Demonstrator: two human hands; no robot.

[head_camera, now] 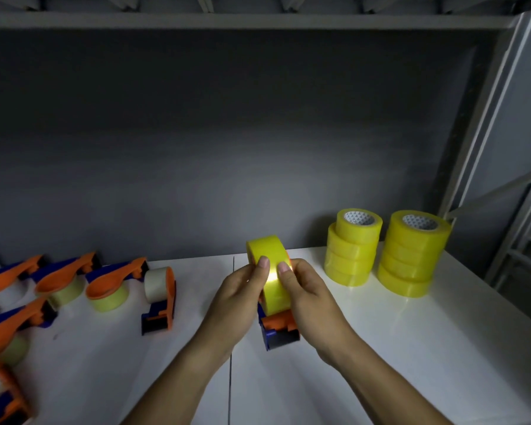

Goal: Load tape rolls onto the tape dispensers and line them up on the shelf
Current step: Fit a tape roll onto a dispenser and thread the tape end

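A yellow tape roll (269, 265) stands on edge in an orange-and-blue dispenser (279, 328) mid-shelf; loaded dispensers (111, 282) lie left, yellow stacks (380, 250) right.

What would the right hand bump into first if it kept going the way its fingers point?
The right hand points up and left, already gripping the yellow roll. Past it, the left hand on the other side comes first, though depth is hard to judge.

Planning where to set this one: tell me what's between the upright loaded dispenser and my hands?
Head view: only bare white shelf lies between the upright dispenser and the hands.
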